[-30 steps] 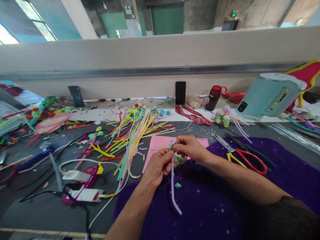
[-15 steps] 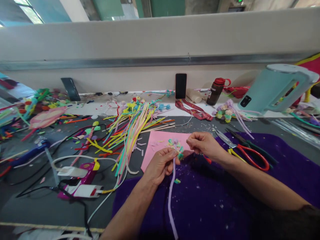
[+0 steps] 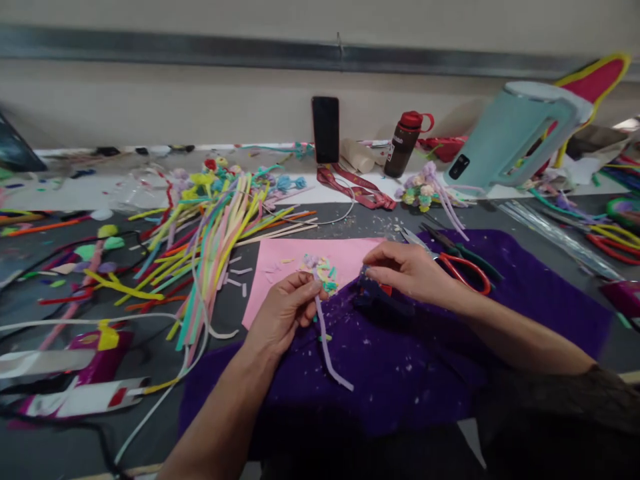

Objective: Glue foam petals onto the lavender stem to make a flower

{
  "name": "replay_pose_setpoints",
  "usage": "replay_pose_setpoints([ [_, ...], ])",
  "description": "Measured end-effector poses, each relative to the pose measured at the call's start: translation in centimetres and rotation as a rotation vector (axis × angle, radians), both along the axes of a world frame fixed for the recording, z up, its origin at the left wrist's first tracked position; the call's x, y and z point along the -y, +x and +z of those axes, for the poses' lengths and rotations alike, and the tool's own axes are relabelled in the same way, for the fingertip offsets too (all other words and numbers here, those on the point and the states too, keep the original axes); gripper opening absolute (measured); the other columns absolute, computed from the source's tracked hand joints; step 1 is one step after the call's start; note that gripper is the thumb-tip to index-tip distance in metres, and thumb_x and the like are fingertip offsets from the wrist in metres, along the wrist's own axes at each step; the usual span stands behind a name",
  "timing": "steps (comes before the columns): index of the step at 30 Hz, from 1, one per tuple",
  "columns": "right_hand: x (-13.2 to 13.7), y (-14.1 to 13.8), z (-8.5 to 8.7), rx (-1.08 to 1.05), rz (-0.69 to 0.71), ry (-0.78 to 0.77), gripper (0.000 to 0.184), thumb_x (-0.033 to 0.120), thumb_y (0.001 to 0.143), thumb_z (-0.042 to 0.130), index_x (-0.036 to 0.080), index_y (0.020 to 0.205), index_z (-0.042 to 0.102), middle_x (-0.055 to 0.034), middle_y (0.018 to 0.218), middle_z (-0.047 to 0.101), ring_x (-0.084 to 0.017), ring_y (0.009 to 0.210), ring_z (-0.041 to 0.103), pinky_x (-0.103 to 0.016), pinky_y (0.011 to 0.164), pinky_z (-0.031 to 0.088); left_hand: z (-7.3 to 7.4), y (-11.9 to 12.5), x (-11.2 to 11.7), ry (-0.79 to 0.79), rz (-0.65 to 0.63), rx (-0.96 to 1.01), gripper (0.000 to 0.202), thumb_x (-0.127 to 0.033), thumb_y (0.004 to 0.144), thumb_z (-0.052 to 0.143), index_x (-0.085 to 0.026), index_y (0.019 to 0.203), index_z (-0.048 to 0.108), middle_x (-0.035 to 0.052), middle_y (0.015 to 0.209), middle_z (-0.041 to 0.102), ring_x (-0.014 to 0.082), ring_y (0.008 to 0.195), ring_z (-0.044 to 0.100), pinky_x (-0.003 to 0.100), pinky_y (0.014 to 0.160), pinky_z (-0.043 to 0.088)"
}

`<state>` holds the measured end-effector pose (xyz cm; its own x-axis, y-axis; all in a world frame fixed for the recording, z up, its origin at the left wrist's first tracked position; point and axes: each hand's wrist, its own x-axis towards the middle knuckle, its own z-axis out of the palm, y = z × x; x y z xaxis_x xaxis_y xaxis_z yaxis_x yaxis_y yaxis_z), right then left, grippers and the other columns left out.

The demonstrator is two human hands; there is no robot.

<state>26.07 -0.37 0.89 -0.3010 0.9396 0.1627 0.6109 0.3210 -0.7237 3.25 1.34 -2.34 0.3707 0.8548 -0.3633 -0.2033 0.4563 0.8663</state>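
Observation:
My left hand (image 3: 289, 303) pinches a lilac pipe cleaner (image 3: 327, 357) between thumb and fingers; its free end hangs down over the purple cloth (image 3: 380, 393). Small lilac, yellow and green clippings (image 3: 325, 270) lie just beyond the fingertips on a pink sheet (image 3: 273, 257). To the right, my right hand (image 3: 400, 267) is closed, thumb against fingers, at the cloth's far edge. A dark blue form with a bit of red shows under it; I cannot make out what the fingers hold. Red-handled scissors (image 3: 467, 273) and green-handled pliers (image 3: 475, 257) lie beyond that hand.
A bundle of coloured pipe cleaners (image 3: 220, 253) lies at left, near a white cable and a magenta device (image 3: 105, 360). Along the back stand a phone (image 3: 326, 130), a red-lidded bottle (image 3: 403, 143) and a pale blue kettle (image 3: 515, 137). A pipe-cleaner flower bunch (image 3: 423, 187) lies before them.
The view has tilted down and turned right. My right hand has come down onto the dark blue form by the cloth's edge. My left hand still pinches the lilac pipe cleaner.

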Motion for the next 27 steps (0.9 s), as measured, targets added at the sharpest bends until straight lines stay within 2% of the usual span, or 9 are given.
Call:
replay_pose_setpoints([
  [3,2.5,1.6,-1.0,0.302,-0.032,-0.016,0.026,0.036,0.084,0.053,0.016,0.098,0.061,-0.0062,0.089,0.061,-0.017,0.073,0.058,-0.029,0.066,0.045,0.3,0.0,0.1,-0.006,-0.001,-0.007,0.019,-0.026,0.071,0.067,-0.015,0.068,0.052,-0.0026,0.06,0.062,0.001,0.032,0.039,0.012,0.029,0.025],
  [7,4.5,1.6,-3.9,0.609,-0.085,0.093,0.055,0.052,0.074,0.059,0.012,0.111,0.056,-0.015,0.105,0.057,-0.03,0.094,0.053,-0.042,0.078,0.044,0.4,0.2,0.3,-0.009,-0.021,0.004,0.019,-0.028,0.072,0.065,-0.014,0.068,0.053,-0.0023,0.06,0.062,0.0016,0.032,0.04,0.012,0.028,0.027],
  [10,4.2,1.3,-4.8,0.604,-0.084,0.068,0.045,0.044,0.076,0.058,0.012,0.107,0.058,-0.0135,0.098,0.058,-0.029,0.092,0.054,-0.041,0.077,0.043,-0.1,0.2,0.2,-0.005,-0.029,0.007,0.02,-0.029,0.074,0.064,-0.013,0.067,0.054,-0.003,0.055,0.058,0.0015,0.031,0.039,0.012,0.028,0.028],
  [13,3.4,1.8,-4.2,0.402,-0.1,-0.03,0.025,0.032,0.074,0.059,0.016,0.094,0.06,-0.0069,0.086,0.058,-0.023,0.078,0.056,-0.035,0.07,0.043,-0.5,0.0,0.0,-0.013,-0.02,0.031,0.02,-0.029,0.075,0.063,-0.013,0.067,0.055,-0.0037,0.052,0.055,0.0009,0.032,0.037,0.011,0.029,0.027],
  [15,3.2,2.5,-3.6,0.159,-0.125,-0.091,0.02,0.03,0.073,0.061,0.019,0.09,0.06,-0.004,0.083,0.058,-0.02,0.073,0.055,-0.032,0.067,0.042,-0.6,-0.1,-0.2,-0.023,-0.009,0.059,0.019,-0.028,0.075,0.063,-0.013,0.068,0.055,-0.0035,0.055,0.057,0.0002,0.032,0.036,0.011,0.028,0.026],
  [19,3.5,3.3,-2.6,-0.599,-0.043,-0.32,0.027,0.036,0.075,0.058,0.02,0.097,0.059,-0.0061,0.093,0.06,-0.02,0.079,0.055,-0.032,0.069,0.043,-0.4,-0.1,-0.1,-0.051,-0.007,0.072,0.019,-0.03,0.074,0.064,-0.014,0.07,0.055,-0.0035,0.057,0.058,0.0009,0.034,0.039,0.011,0.029,0.026],
  [21,3.4,2.9,-2.1,-0.888,0.035,-0.452,0.031,0.037,0.073,0.059,0.019,0.098,0.06,-0.0076,0.094,0.06,-0.02,0.077,0.056,-0.031,0.065,0.044,-0.3,0.0,0.0,-0.063,-0.018,0.061,0.021,-0.032,0.074,0.064,-0.013,0.068,0.055,-0.0042,0.054,0.056,0.0013,0.033,0.039,0.011,0.029,0.026],
  [23,3.0,2.0,-1.6,-1.028,0.085,-0.534,0.031,0.035,0.071,0.061,0.017,0.096,0.062,-0.0077,0.089,0.061,-0.018,0.07,0.057,-0.029,0.06,0.044,-0.3,0.0,0.1,-0.07,-0.016,0.052,0.022,-0.033,0.074,0.064,-0.013,0.068,0.055,-0.0046,0.052,0.055,0.0011,0.033,0.039,0.012,0.029,0.026],
  [27,1.4,-0.2,-1.3,-1.098,0.091,-0.659,0.032,0.04,0.076,0.059,0.013,0.093,0.064,-0.0062,0.08,0.06,-0.012,0.055,0.054,-0.024,0.049,0.039,-0.4,-0.1,0.0,-0.065,0.029,0.045,0.021,-0.033,0.072,0.066,-0.014,0.071,0.056,-0.0042,0.058,0.057,0.0004,0.035,0.041,0.011,0.031,0.027],
])
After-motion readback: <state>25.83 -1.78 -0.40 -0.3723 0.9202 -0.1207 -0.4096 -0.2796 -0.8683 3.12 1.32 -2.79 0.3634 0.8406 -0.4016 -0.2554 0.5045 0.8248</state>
